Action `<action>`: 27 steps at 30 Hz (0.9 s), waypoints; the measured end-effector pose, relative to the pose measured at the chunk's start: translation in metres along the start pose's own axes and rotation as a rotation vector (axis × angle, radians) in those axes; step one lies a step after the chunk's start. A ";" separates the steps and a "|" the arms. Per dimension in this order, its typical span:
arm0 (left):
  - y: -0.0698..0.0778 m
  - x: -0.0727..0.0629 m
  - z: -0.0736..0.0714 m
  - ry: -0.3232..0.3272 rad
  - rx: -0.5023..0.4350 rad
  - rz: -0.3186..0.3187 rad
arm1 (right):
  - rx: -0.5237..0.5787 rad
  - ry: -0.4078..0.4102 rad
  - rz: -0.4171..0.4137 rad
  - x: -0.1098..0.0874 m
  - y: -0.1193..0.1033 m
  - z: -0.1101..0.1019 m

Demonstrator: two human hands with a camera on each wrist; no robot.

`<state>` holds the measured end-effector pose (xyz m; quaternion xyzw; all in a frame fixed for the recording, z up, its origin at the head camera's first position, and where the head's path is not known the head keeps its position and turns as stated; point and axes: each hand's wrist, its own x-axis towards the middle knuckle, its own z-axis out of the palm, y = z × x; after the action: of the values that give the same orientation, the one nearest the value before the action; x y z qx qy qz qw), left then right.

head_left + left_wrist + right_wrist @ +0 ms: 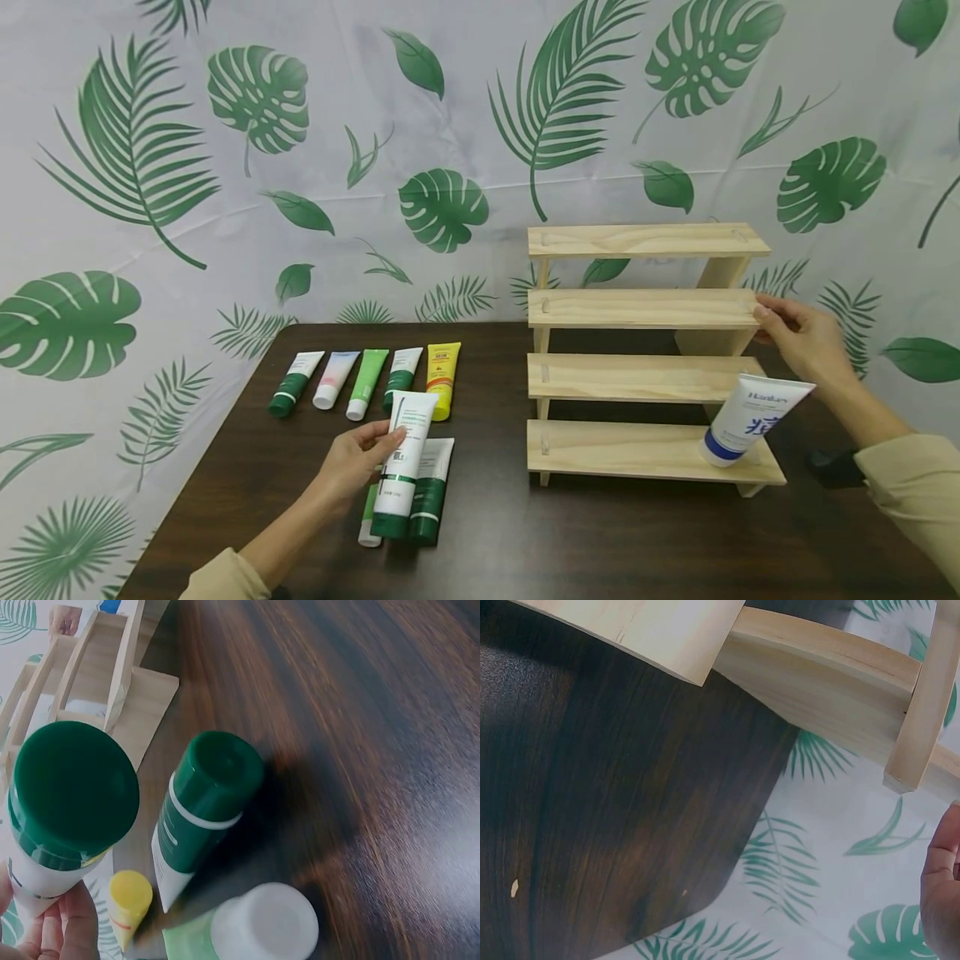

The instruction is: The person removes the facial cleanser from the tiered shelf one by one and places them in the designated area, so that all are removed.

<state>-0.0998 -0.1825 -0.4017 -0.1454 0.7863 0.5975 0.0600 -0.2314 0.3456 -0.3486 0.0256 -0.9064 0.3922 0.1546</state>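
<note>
My left hand (356,458) pinches a white squeeze tube (405,458) with a dark green cap, its cap end downward. In the left wrist view that green cap (75,795) looms large above my fingers. Behind it, a white-and-green tube (429,492) and a light green tube (369,517) lie on the table, both partly covered. My right hand (810,342) grips the right end of the second board from the top of a wooden tiered rack (637,308), thumb in front. A white tube (757,417) with a blue cap leans on the rack's lowest board at the right.
Several tubes lie in a row at the back left of the dark wooden table (480,558), among them a yellow tube (442,375) and a green tube (367,383). A leaf-patterned cloth (337,275) hangs behind the table.
</note>
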 end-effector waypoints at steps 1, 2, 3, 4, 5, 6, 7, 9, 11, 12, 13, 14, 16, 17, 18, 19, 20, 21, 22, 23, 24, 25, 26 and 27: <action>-0.001 0.000 -0.002 0.000 -0.002 0.000 | 0.003 -0.001 -0.002 0.000 0.000 0.000; -0.001 0.000 -0.003 0.002 -0.002 0.000 | -0.003 0.000 -0.002 0.000 0.000 0.000; -0.002 0.000 -0.005 0.005 -0.002 -0.002 | -0.008 0.001 -0.002 0.000 0.001 0.000; -0.003 0.000 -0.007 0.010 0.002 -0.003 | -0.013 0.001 -0.001 0.000 0.001 0.000; -0.003 0.000 -0.008 0.015 0.004 -0.006 | -0.011 0.001 -0.002 0.000 0.001 0.000; -0.004 0.000 -0.010 0.018 0.012 -0.005 | -0.010 0.002 -0.003 0.000 0.001 0.000; -0.005 0.000 -0.012 0.023 0.015 -0.008 | -0.011 0.004 -0.003 0.000 0.002 0.000; -0.006 -0.001 -0.015 0.034 0.032 -0.014 | -0.007 0.006 -0.006 0.000 0.001 0.000; -0.007 -0.001 -0.019 0.041 0.044 -0.020 | -0.010 0.011 -0.005 0.000 0.000 -0.001; -0.008 -0.001 -0.020 0.042 0.050 -0.024 | -0.009 0.012 -0.005 0.000 0.000 -0.001; -0.009 -0.001 -0.021 0.045 0.051 -0.031 | -0.004 0.011 -0.007 0.000 -0.001 -0.001; -0.010 -0.001 -0.022 0.046 0.056 -0.035 | -0.004 0.010 -0.007 0.000 -0.001 -0.001; -0.012 0.000 -0.025 0.046 0.056 -0.040 | -0.005 0.012 -0.005 0.001 0.000 -0.001; -0.013 0.000 -0.026 0.045 0.057 -0.042 | -0.001 0.011 -0.006 0.001 0.000 -0.002; -0.014 0.000 -0.027 0.044 0.057 -0.042 | 0.004 0.011 -0.007 0.001 0.001 -0.002; -0.015 0.000 -0.028 0.044 0.055 -0.042 | 0.006 0.011 -0.008 0.001 0.001 -0.002; -0.016 0.000 -0.029 0.044 0.058 -0.041 | 0.001 0.014 -0.006 0.001 0.002 -0.002; -0.017 0.001 -0.030 0.043 0.059 -0.040 | 0.009 0.012 -0.008 0.001 0.002 -0.002; -0.018 0.001 -0.031 0.044 0.064 -0.039 | 0.015 0.010 -0.009 0.001 0.002 -0.001; -0.019 0.001 -0.033 0.047 0.068 -0.038 | 0.015 0.011 -0.011 0.001 0.003 -0.001; -0.020 0.001 -0.034 0.049 0.071 -0.036 | 0.021 0.009 -0.012 0.002 0.004 -0.001; -0.021 0.001 -0.036 0.051 0.076 -0.036 | 0.028 0.006 -0.012 0.002 0.005 0.000; -0.021 0.001 -0.037 0.053 0.085 -0.036 | 0.061 0.016 0.003 0.003 0.008 0.001; -0.022 0.001 -0.039 0.055 0.090 -0.037 | 0.069 0.015 -0.001 0.003 0.009 0.001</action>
<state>-0.0908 -0.2252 -0.4114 -0.1734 0.8110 0.5560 0.0560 -0.2363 0.3511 -0.3548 0.0284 -0.8912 0.4234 0.1605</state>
